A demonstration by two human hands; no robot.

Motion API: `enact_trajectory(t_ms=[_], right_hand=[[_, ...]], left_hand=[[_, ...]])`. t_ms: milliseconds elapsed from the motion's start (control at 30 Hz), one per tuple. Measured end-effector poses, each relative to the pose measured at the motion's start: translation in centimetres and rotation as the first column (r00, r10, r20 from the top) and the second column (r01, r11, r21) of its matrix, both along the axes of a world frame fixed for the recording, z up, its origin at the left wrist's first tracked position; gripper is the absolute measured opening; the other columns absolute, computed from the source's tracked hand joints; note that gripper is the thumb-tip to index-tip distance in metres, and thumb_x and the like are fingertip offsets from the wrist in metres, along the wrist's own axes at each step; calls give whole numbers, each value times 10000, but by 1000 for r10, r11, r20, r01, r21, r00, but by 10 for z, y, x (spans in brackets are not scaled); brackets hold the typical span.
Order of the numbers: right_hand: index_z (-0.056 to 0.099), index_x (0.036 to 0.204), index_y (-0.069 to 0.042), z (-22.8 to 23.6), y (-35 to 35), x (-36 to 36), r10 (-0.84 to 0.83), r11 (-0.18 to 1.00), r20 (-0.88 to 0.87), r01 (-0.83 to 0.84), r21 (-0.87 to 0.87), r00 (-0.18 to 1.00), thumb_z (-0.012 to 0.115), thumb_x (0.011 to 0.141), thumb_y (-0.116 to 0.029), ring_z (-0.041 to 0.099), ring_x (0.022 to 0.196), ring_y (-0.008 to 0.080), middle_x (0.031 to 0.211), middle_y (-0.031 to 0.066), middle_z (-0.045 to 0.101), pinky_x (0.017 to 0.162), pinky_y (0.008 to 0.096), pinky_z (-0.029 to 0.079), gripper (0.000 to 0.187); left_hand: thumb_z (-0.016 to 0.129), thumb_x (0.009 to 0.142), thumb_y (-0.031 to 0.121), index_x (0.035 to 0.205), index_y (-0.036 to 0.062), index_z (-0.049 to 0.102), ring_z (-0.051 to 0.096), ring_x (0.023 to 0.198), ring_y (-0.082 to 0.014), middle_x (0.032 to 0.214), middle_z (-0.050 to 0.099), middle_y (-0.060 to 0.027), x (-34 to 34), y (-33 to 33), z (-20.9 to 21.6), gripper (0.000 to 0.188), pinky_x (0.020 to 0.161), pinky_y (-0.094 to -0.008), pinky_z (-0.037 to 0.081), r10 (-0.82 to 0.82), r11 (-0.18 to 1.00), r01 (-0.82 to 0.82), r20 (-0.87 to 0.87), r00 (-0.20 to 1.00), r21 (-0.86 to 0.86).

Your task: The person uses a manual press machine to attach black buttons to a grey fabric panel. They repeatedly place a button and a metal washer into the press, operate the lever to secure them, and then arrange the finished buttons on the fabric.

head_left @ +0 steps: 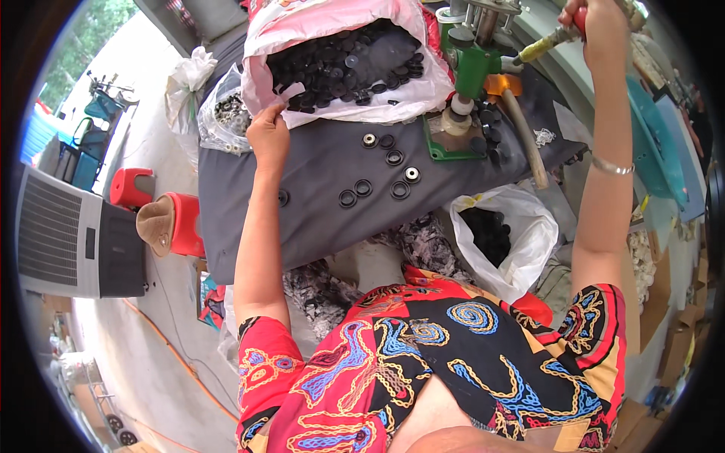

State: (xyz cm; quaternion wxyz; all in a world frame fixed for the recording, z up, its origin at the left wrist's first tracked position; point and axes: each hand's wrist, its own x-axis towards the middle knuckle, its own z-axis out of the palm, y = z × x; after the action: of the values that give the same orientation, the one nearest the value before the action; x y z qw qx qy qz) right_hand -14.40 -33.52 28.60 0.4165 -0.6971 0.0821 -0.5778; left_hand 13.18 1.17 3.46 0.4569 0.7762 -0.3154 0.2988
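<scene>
My left hand (269, 134) is closed at the near left edge of a large white and pink sack (359, 113), pinching its rim. Black round rubber or plastic parts (343, 72) fill the sack's mouth. Raised at the upper right, my right hand (604, 34) is wrapped round the red-knobbed end of a lever (542, 47) with a yellow sleeve. The lever belongs to a green hand press (470, 57). Under its ram, a pale round piece (457, 113) stands on the green base (453, 151). Black rings (363, 187) lie in front, and two pieces have metal centres (411, 175).
A mallet (522, 132) with an orange head lies right of the press. A clear bag of small metal parts (230, 113) sits left of the sack. Below the table's front edge is a white bag (521, 234) of black parts. Red stools (185, 225) and an air cooler (60, 234) stand left.
</scene>
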Motion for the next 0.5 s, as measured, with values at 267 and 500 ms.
enact_trajectory(t_ms=[267, 500], right_hand=[[609, 831, -54, 20, -26, 31, -73, 992, -130, 85, 92, 989, 479, 916, -191, 490, 394, 164, 542, 70, 527, 368, 293, 379, 207], [612, 824, -34, 19, -39, 35, -66, 997, -73, 70, 44, 995, 468, 903, -163, 493, 410, 171, 546, 78, 534, 388, 297, 397, 209]], left_hand=[[584, 813, 41, 910, 60, 725, 658, 818, -322, 889, 692, -144, 18, -11, -2, 172, 754, -402, 511, 2, 983, -5, 15, 1000, 184], [572, 793, 77, 992, 121, 724, 669, 918, -321, 992, 699, -128, 76, -62, -7, 254, 828, -435, 530, 75, 657, -67, 24, 997, 751]])
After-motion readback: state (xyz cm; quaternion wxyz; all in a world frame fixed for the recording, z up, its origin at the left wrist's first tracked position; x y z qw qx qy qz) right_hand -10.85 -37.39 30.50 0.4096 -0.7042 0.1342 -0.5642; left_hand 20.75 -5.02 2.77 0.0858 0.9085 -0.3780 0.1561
